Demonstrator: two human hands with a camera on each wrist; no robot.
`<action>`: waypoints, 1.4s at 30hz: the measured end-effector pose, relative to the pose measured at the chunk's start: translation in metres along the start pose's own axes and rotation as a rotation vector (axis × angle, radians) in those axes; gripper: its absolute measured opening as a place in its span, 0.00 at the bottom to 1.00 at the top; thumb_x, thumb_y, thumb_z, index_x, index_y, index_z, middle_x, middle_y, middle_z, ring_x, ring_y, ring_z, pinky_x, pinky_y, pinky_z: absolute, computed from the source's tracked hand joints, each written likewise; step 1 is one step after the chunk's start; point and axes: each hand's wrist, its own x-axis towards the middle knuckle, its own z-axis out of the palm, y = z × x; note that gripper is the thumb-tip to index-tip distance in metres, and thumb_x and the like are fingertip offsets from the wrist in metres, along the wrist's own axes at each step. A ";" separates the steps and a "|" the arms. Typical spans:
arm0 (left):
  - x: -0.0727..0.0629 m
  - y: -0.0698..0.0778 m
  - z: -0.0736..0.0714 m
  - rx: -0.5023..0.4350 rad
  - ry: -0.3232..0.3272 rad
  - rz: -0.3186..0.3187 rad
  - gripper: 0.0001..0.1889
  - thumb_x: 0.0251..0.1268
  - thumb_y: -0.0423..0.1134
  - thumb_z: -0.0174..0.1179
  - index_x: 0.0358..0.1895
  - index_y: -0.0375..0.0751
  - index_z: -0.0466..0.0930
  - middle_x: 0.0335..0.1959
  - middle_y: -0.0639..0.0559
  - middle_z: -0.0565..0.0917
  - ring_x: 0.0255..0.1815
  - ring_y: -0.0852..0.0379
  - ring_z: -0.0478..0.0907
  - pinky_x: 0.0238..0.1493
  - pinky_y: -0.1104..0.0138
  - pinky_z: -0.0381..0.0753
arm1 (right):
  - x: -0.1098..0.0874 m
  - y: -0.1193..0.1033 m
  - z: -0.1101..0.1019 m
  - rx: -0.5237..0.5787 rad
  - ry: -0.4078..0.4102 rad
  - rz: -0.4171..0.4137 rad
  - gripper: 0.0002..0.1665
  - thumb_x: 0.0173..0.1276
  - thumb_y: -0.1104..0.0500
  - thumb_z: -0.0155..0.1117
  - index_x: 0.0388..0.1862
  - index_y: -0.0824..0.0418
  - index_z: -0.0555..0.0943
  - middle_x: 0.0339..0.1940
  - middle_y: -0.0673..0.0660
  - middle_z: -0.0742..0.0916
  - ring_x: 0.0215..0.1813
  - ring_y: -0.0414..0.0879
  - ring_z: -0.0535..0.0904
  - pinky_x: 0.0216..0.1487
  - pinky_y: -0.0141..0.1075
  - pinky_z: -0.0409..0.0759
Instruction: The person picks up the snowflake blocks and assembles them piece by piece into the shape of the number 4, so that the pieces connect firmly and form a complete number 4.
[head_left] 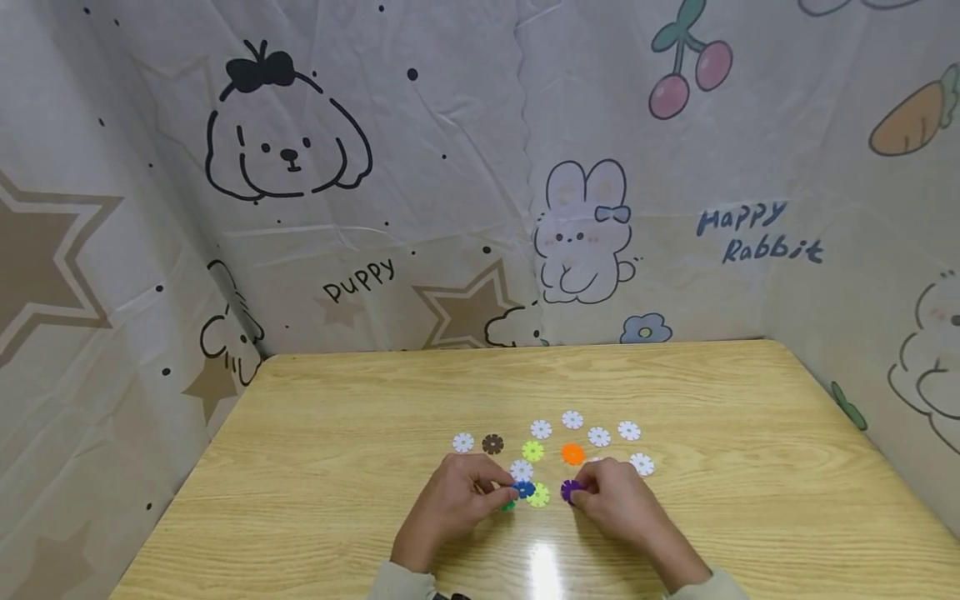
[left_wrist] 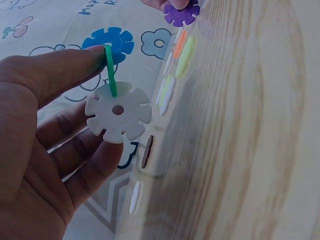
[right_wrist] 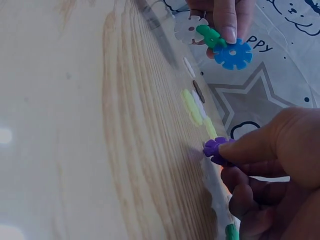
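Observation:
My left hand [head_left: 457,504] holds a small chain of slotted plastic snowflake discs. In the left wrist view this chain is a blue disc [left_wrist: 120,36], a green disc [left_wrist: 111,75] seen edge-on, and a white disc [left_wrist: 132,120], slotted together. The thumb tip lies against the blue and green discs. Between thumb and fingers, my right hand [head_left: 618,500] pinches a purple snowflake disc [head_left: 567,491]. The purple disc is apart from the chain, to its right. A yellow-green disc [head_left: 538,496] lies on the table between the hands.
Beyond the hands, loose discs lie flat on the wooden table [head_left: 360,408]: an orange one [head_left: 573,454], a brown one [head_left: 492,444], another yellow-green one [head_left: 532,451] and several white ones [head_left: 572,420]. A printed cloth [head_left: 450,125] hangs behind the table.

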 end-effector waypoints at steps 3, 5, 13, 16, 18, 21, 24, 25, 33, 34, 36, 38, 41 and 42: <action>0.000 0.000 0.001 0.002 0.000 0.000 0.02 0.62 0.37 0.71 0.36 0.47 0.91 0.34 0.61 0.86 0.29 0.68 0.79 0.30 0.71 0.80 | -0.001 0.001 0.000 -0.007 0.002 -0.033 0.09 0.58 0.64 0.74 0.22 0.54 0.83 0.18 0.44 0.79 0.24 0.42 0.71 0.27 0.35 0.72; 0.000 0.000 0.001 0.002 -0.001 0.003 0.02 0.62 0.37 0.71 0.35 0.46 0.91 0.33 0.61 0.86 0.29 0.68 0.79 0.30 0.71 0.80 | -0.002 0.002 0.000 0.002 -0.001 -0.044 0.10 0.59 0.63 0.74 0.21 0.54 0.83 0.17 0.44 0.78 0.24 0.42 0.71 0.26 0.35 0.71; 0.002 0.002 0.003 0.002 -0.011 0.012 0.02 0.62 0.36 0.71 0.35 0.46 0.91 0.33 0.59 0.87 0.29 0.68 0.79 0.31 0.71 0.80 | -0.002 -0.001 -0.006 0.105 -0.011 -0.066 0.06 0.58 0.63 0.73 0.24 0.56 0.84 0.19 0.45 0.81 0.24 0.42 0.73 0.25 0.33 0.72; 0.003 0.003 0.004 0.008 -0.014 0.016 0.02 0.62 0.36 0.71 0.36 0.46 0.91 0.34 0.57 0.87 0.29 0.68 0.79 0.31 0.72 0.80 | -0.001 -0.003 -0.008 0.144 -0.018 -0.074 0.05 0.59 0.63 0.72 0.25 0.57 0.85 0.20 0.46 0.82 0.24 0.42 0.74 0.25 0.33 0.73; 0.003 0.003 0.005 0.013 -0.013 0.019 0.02 0.62 0.37 0.71 0.36 0.45 0.91 0.34 0.57 0.87 0.29 0.68 0.79 0.32 0.72 0.80 | -0.001 -0.004 -0.009 0.170 -0.027 -0.070 0.05 0.61 0.62 0.71 0.26 0.58 0.86 0.21 0.47 0.83 0.25 0.43 0.74 0.26 0.32 0.73; 0.004 0.003 0.006 0.028 -0.009 0.032 0.02 0.62 0.37 0.71 0.36 0.46 0.91 0.34 0.58 0.87 0.29 0.69 0.79 0.32 0.72 0.80 | -0.002 -0.006 -0.011 0.203 -0.032 -0.065 0.06 0.64 0.61 0.70 0.27 0.60 0.86 0.22 0.48 0.83 0.26 0.43 0.73 0.27 0.32 0.72; 0.004 0.004 0.007 0.047 0.001 0.055 0.02 0.63 0.37 0.71 0.36 0.45 0.91 0.34 0.60 0.86 0.29 0.70 0.78 0.32 0.73 0.80 | -0.002 -0.009 -0.012 0.226 -0.029 -0.057 0.08 0.66 0.60 0.69 0.27 0.61 0.86 0.21 0.49 0.82 0.24 0.42 0.72 0.23 0.31 0.69; 0.004 0.005 0.008 0.054 0.005 0.063 0.02 0.63 0.37 0.71 0.35 0.45 0.91 0.33 0.60 0.86 0.28 0.70 0.78 0.32 0.73 0.80 | -0.002 -0.010 -0.012 0.234 -0.028 -0.053 0.09 0.67 0.60 0.68 0.27 0.61 0.86 0.21 0.49 0.82 0.23 0.41 0.71 0.22 0.31 0.68; 0.005 0.007 0.009 0.105 0.020 0.091 0.02 0.63 0.37 0.70 0.36 0.46 0.91 0.35 0.59 0.87 0.28 0.70 0.77 0.32 0.74 0.79 | -0.003 -0.020 -0.012 0.310 -0.023 -0.013 0.13 0.69 0.58 0.66 0.25 0.62 0.85 0.18 0.51 0.79 0.18 0.38 0.65 0.18 0.29 0.61; 0.005 0.007 0.009 0.109 0.021 0.095 0.02 0.63 0.37 0.70 0.36 0.46 0.91 0.35 0.58 0.87 0.28 0.70 0.77 0.32 0.75 0.79 | -0.003 -0.021 -0.012 0.316 -0.019 -0.012 0.14 0.69 0.58 0.66 0.24 0.62 0.85 0.17 0.50 0.78 0.18 0.38 0.64 0.17 0.28 0.61; 0.005 0.008 0.009 0.114 0.026 0.103 0.02 0.63 0.37 0.70 0.36 0.46 0.91 0.35 0.57 0.87 0.28 0.70 0.77 0.32 0.75 0.79 | -0.003 -0.022 -0.011 0.325 -0.008 -0.015 0.14 0.69 0.58 0.66 0.23 0.62 0.84 0.15 0.49 0.76 0.17 0.37 0.62 0.17 0.28 0.59; 0.005 0.008 0.009 0.119 0.033 0.110 0.02 0.63 0.37 0.70 0.36 0.46 0.91 0.35 0.57 0.87 0.28 0.71 0.77 0.31 0.75 0.78 | -0.003 -0.024 -0.010 0.331 0.002 -0.015 0.15 0.69 0.58 0.66 0.22 0.63 0.83 0.14 0.48 0.75 0.16 0.37 0.61 0.17 0.28 0.57; 0.005 0.009 0.010 0.120 0.042 0.117 0.02 0.63 0.36 0.70 0.35 0.46 0.91 0.35 0.57 0.87 0.28 0.71 0.77 0.31 0.76 0.78 | -0.002 -0.025 -0.008 0.331 0.016 -0.006 0.16 0.68 0.59 0.66 0.20 0.63 0.83 0.13 0.48 0.75 0.16 0.37 0.61 0.17 0.28 0.57; 0.005 0.009 0.010 0.121 0.044 0.119 0.02 0.63 0.37 0.70 0.35 0.45 0.91 0.35 0.57 0.87 0.28 0.71 0.77 0.31 0.76 0.78 | -0.002 -0.025 -0.007 0.330 0.020 -0.001 0.16 0.68 0.59 0.66 0.20 0.63 0.83 0.13 0.48 0.75 0.16 0.37 0.61 0.17 0.28 0.57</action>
